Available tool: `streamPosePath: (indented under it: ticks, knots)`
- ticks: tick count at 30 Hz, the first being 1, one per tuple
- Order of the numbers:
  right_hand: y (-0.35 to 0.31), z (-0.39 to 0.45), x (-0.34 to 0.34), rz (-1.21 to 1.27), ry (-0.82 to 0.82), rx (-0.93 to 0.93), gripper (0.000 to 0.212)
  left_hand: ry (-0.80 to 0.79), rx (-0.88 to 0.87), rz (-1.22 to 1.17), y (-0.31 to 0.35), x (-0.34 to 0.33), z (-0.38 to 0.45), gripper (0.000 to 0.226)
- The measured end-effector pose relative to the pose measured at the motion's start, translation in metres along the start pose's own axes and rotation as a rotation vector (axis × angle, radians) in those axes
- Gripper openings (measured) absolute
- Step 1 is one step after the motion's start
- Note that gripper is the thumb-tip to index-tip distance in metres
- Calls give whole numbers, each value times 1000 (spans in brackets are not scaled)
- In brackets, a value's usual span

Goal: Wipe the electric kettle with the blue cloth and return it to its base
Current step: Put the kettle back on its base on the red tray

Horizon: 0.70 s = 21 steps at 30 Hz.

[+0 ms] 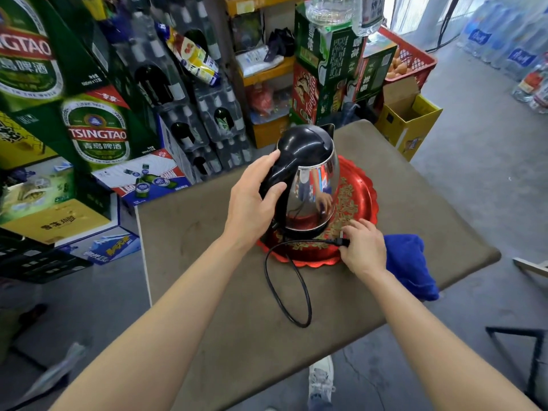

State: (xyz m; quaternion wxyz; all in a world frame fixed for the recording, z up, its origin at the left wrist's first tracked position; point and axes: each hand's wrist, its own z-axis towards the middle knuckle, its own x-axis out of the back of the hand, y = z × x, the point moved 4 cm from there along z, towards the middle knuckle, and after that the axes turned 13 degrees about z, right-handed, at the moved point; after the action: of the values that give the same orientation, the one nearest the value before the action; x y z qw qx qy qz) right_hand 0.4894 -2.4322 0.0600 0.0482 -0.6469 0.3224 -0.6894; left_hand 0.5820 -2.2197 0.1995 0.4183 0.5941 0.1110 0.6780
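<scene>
Grey concrete floor, stacked beer cartons, brown table

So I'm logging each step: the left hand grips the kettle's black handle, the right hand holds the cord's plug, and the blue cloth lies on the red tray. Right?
Not quite. The head view shows the blue cloth on the table, beside the red tray, not on it. The rest holds: the left hand grips the kettle by its black handle, and the right hand holds the plug.

Head view, steeply down, close
</scene>
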Motion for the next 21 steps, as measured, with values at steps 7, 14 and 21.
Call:
streamPosePath:
  ticks: [7,14,21]
  knots:
    - [-25,7,27,423,-7,-176,68,-88,6,35,-9,-5,3,58]
    - [-36,26,17,807,-72,-107,85,-148,129,-234,-23,-13,-9,60]
    - [29,27,10,502,161,-307,74,-132,672,-17,-126,-48,-35,54]
